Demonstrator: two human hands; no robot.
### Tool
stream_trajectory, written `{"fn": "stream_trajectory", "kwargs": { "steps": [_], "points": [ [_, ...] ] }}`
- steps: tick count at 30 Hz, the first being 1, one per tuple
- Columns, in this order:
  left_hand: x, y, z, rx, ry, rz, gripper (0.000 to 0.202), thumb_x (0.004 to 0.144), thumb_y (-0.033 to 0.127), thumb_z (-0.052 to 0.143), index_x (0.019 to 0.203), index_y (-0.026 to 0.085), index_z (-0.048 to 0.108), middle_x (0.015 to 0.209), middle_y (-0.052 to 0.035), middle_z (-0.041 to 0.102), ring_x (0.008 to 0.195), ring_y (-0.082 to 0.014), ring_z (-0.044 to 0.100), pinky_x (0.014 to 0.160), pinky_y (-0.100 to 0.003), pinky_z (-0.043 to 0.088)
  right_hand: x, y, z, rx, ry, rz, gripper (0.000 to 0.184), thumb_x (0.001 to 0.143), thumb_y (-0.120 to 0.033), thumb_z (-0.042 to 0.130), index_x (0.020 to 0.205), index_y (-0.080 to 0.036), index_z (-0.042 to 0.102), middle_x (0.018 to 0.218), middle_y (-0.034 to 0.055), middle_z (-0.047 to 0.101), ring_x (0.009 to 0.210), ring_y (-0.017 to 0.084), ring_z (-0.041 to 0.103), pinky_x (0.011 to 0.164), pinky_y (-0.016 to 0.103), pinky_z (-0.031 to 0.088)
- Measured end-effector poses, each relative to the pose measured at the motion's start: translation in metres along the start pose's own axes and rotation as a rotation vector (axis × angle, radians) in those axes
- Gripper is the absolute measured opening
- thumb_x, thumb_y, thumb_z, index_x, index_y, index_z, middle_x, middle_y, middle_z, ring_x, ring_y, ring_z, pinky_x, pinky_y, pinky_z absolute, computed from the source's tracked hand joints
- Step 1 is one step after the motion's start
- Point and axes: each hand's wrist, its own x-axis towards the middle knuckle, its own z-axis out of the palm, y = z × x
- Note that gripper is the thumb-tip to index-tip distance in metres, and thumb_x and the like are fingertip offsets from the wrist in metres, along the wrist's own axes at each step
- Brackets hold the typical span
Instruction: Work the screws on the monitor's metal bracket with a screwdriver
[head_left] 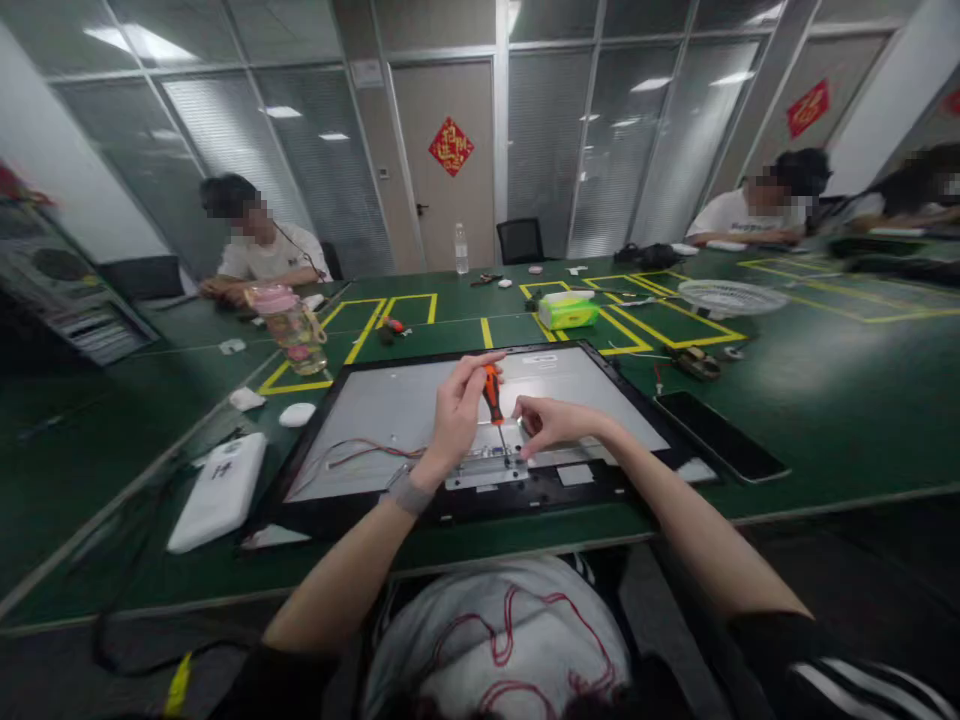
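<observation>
A flat display panel (375, 400) with a grey back and black frame lies on the table in front of me. My left hand (459, 410) is closed around the orange and black handle of a screwdriver (491, 393), one finger stretched past its top. The screwdriver stands nearly upright, its shaft pointing down at a small circuit board (491, 455) near the panel's front edge. Just right of the shaft is my right hand (551, 422), thumb and forefinger curved and apart, with nothing visible between them. Thin coloured wires (367, 447) run left from the board.
A white power bank (219, 492) and a pink-lidded bottle (289, 330) stand left of the panel. On the right lies a black phone (720, 435). Behind the panel are a green packet (568, 311) and a clear bottle (460, 250). Other people sit across the table.
</observation>
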Motion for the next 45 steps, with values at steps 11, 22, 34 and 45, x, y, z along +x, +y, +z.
{"fn": "stream_trajectory", "kwargs": {
  "steps": [11, 22, 34, 45],
  "points": [
    [0.0002, 0.0009, -0.0009, 0.112, 0.016, 0.104, 0.022, 0.09, 0.039, 0.064, 0.094, 0.02, 0.074, 0.088, -0.0038, 0.063, 0.082, -0.014, 0.062, 0.075, -0.026, 0.05, -0.001, -0.003, -0.002, -0.011, -0.02, -0.007, 0.07, 0.053, -0.058, 0.086, 0.095, -0.02, 0.046, 0.066, -0.0076, 0.052, 0.059, 0.012, 0.049, 0.057, 0.025, 0.036],
    [-0.0025, -0.0038, 0.0012, -0.095, -0.09, -0.012, 0.033, 0.099, 0.04, 0.048, 0.12, 0.02, 0.062, 0.104, -0.0088, 0.071, 0.088, -0.018, 0.069, 0.083, -0.034, 0.054, 0.0006, 0.0012, -0.0006, 0.001, -0.013, -0.014, 0.07, 0.052, -0.06, 0.086, 0.096, -0.02, 0.047, 0.065, -0.0077, 0.052, 0.059, 0.012, 0.049, 0.056, 0.025, 0.036],
    [-0.0032, -0.0015, 0.0004, 0.024, -0.024, 0.021, 0.029, 0.097, 0.038, 0.05, 0.099, 0.019, 0.071, 0.097, -0.0067, 0.066, 0.09, -0.0167, 0.063, 0.081, -0.029, 0.051, -0.0016, -0.0024, -0.0017, -0.023, -0.011, -0.006, 0.07, 0.054, -0.057, 0.086, 0.099, -0.019, 0.049, 0.066, -0.0077, 0.053, 0.059, 0.011, 0.049, 0.056, 0.024, 0.036],
    [-0.0005, 0.0012, -0.0018, 0.099, 0.036, 0.046, 0.026, 0.093, 0.037, 0.055, 0.086, 0.019, 0.073, 0.081, -0.0028, 0.062, 0.073, -0.0129, 0.057, 0.07, -0.025, 0.047, -0.0024, -0.0033, -0.002, -0.012, -0.009, -0.001, 0.07, 0.053, -0.057, 0.086, 0.097, -0.019, 0.048, 0.065, -0.0078, 0.053, 0.059, 0.013, 0.05, 0.056, 0.025, 0.036]
  ]
}}
